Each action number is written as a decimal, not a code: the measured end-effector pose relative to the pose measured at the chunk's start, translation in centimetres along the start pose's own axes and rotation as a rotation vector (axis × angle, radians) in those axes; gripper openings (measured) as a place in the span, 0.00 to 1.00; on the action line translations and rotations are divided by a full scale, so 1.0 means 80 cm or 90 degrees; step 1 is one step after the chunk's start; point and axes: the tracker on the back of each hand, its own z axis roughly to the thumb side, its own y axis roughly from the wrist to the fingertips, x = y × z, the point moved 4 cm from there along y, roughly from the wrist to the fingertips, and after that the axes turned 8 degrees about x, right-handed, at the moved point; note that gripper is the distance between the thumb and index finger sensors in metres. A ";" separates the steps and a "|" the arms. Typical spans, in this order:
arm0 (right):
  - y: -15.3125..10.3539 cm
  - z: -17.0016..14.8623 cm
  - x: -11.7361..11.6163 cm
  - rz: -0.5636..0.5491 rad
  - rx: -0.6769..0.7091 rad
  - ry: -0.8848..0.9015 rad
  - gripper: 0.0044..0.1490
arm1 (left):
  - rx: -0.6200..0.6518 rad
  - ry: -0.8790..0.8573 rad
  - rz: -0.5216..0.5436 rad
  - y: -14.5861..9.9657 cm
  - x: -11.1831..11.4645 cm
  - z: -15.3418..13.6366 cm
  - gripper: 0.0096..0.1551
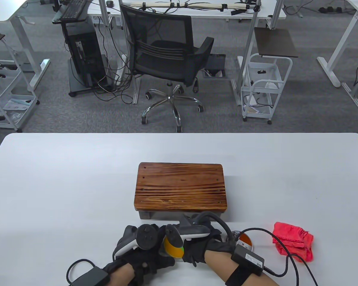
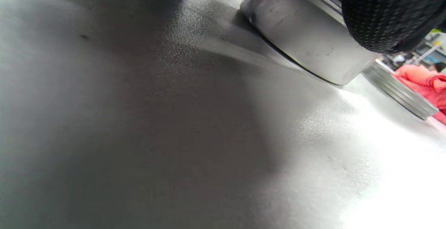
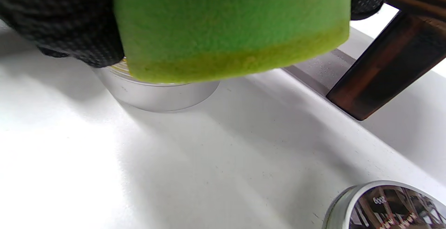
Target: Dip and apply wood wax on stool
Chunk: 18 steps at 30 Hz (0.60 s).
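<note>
A dark-stained wooden stool (image 1: 180,186) stands mid-table; one of its legs (image 3: 379,72) shows in the right wrist view. In front of it sits a round metal wax tin (image 1: 173,249), also in the left wrist view (image 2: 306,44) and the right wrist view (image 3: 156,93). My left hand (image 1: 143,253) holds the tin's side; a gloved fingertip (image 2: 390,13) rests on its rim. My right hand (image 1: 205,245) grips a green sponge (image 3: 230,27) with a yellowed lower edge, held on top of the tin. The tin's lid (image 1: 244,242) lies to the right, also in the right wrist view (image 3: 386,206).
A crumpled red cloth (image 1: 292,242) lies on the white table (image 1: 62,184) right of the lid, also in the left wrist view (image 2: 423,82). An office chair (image 1: 170,62) and carts stand beyond the table's far edge.
</note>
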 end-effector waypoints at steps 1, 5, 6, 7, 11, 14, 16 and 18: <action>0.001 0.000 0.000 0.000 -0.001 -0.001 0.51 | 0.000 0.001 0.000 0.001 0.001 0.000 0.63; 0.004 0.004 0.001 0.003 -0.005 -0.012 0.48 | 0.001 0.009 0.001 0.002 0.002 0.002 0.61; 0.006 0.006 0.002 0.005 -0.006 -0.017 0.47 | 0.001 0.011 0.001 0.002 0.002 0.002 0.61; 0.006 0.007 0.002 0.005 -0.007 -0.020 0.46 | 0.001 0.011 0.002 0.002 0.002 0.003 0.60; 0.009 0.012 0.004 0.007 -0.010 -0.032 0.44 | 0.002 0.013 0.003 0.001 0.001 0.004 0.60; 0.010 0.014 0.004 0.006 -0.011 -0.034 0.43 | 0.003 0.013 0.004 0.001 0.001 0.004 0.60; 0.011 0.016 0.004 0.003 -0.010 -0.032 0.43 | 0.003 0.011 0.004 0.002 0.001 0.005 0.60; 0.011 0.016 0.004 0.000 -0.006 -0.027 0.43 | 0.004 0.011 0.004 0.002 0.001 0.005 0.59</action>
